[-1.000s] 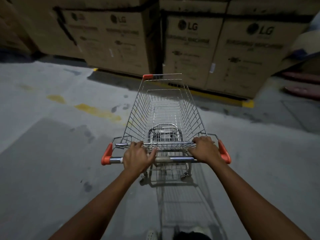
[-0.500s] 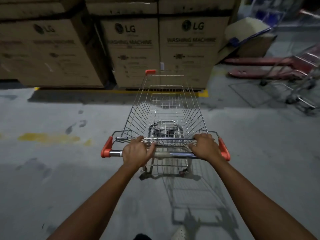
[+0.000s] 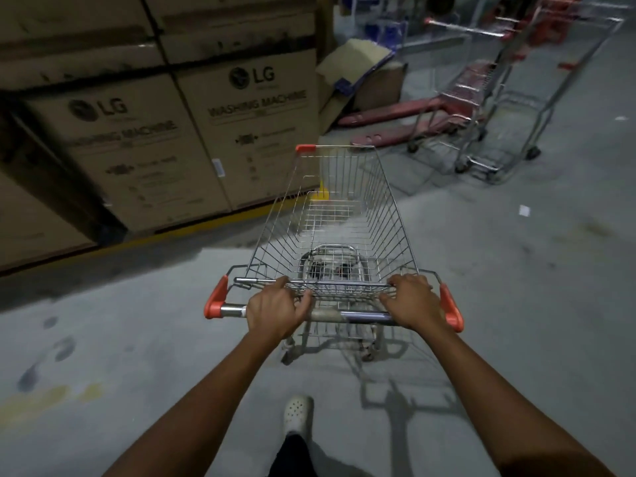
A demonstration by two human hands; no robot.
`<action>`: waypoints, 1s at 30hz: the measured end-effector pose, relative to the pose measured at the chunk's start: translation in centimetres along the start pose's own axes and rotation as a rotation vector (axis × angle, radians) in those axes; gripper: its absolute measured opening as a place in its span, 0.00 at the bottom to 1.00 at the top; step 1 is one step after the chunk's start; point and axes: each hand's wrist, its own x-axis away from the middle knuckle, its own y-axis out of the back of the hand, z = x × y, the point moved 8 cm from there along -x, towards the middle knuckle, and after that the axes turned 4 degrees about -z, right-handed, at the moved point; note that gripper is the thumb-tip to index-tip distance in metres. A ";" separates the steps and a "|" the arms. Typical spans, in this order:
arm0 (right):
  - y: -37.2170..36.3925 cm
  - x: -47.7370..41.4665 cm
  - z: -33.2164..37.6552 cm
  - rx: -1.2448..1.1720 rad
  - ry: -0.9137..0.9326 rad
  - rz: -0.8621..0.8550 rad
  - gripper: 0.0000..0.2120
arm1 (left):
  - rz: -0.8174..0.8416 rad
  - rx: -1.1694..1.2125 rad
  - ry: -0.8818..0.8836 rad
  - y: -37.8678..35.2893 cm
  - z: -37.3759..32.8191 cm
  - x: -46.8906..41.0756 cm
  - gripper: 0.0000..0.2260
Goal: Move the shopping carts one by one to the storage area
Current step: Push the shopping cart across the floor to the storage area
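Swinging right, the cart (image 3: 330, 228) now points past the boxes (image 3: 241, 132) toward parked carts (image 3: 509, 115) newly in view. Left hand (image 3: 275, 309) and right hand (image 3: 411, 302) stay curled round its handle (image 3: 344, 316); storage seems near.

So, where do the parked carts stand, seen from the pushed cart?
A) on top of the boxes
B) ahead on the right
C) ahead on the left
B: the parked carts stand ahead, right of the pushed cart, beside the red pallet jack.
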 end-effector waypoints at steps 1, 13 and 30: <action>0.4 -0.6 -0.8 -0.012 -0.037 -0.011 0.24 | 0.007 -0.001 -0.031 -0.2 -0.7 -1.5 0.32; 4.2 -5.3 -7.1 -0.116 -0.460 -0.211 0.19 | 0.091 -0.002 -0.429 -1.3 -9.3 -17.9 0.39; 11.2 -7.9 -21.0 -0.145 -0.894 -0.501 0.12 | 0.090 0.044 -0.831 -3.3 -30.5 -30.5 0.37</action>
